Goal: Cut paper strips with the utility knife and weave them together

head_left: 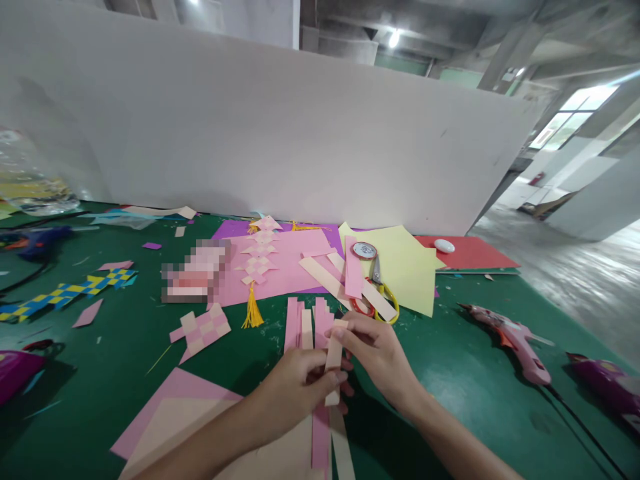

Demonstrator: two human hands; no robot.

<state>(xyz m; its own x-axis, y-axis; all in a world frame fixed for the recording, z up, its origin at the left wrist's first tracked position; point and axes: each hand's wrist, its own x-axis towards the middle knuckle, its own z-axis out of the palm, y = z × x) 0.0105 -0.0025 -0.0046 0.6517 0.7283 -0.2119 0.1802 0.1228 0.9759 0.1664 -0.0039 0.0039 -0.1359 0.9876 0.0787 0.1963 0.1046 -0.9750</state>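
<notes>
My left hand (293,383) and my right hand (377,350) are together at the front middle of the table, both closed on one short cream paper strip (334,363). The left thumb and fingers pinch its lower part; the right thumb and fingers grip its top end. The strip looks folded, though the fingers partly cover it. Beneath the hands lie long pink paper strips (321,440) and a cream strip (343,443), running toward me. More pink strips (291,323) stick out past the fingers. To the left is a pink-and-cream woven paper piece (203,330).
Behind lie a woven ornament (259,260) with a yellow tassel (253,310), scissors (377,270), a round tape roll (364,251) and yellow paper (415,273). A pink glue gun (517,340) is at right. Cream sheets (200,433) lie front left. A white panel (280,127) stands behind.
</notes>
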